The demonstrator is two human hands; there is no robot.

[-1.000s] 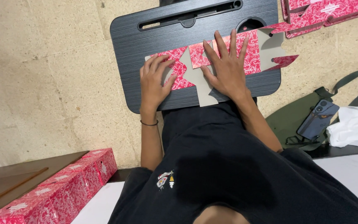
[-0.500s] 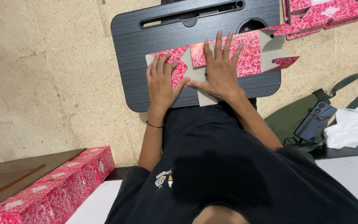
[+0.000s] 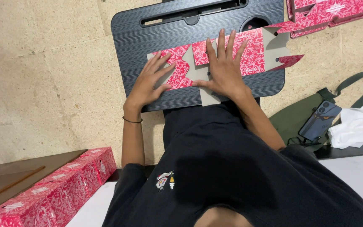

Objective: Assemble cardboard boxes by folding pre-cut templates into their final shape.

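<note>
On the tray's (image 3: 148, 38) middle, a flat red box blank (image 3: 248, 52) is lying. Left hand (image 3: 150, 82) and right hand (image 3: 223, 69) are pressing it, fingers spread, gripping nothing. Judgement: even palm pressure near creases is keeping folds sharp.

Black short-sleeved T-shirt (image 3: 232, 168), small multicoloured chest emblem (image 3: 164, 180); thin dark band (image 3: 132, 120) round left wrist; bare forearms.
</note>
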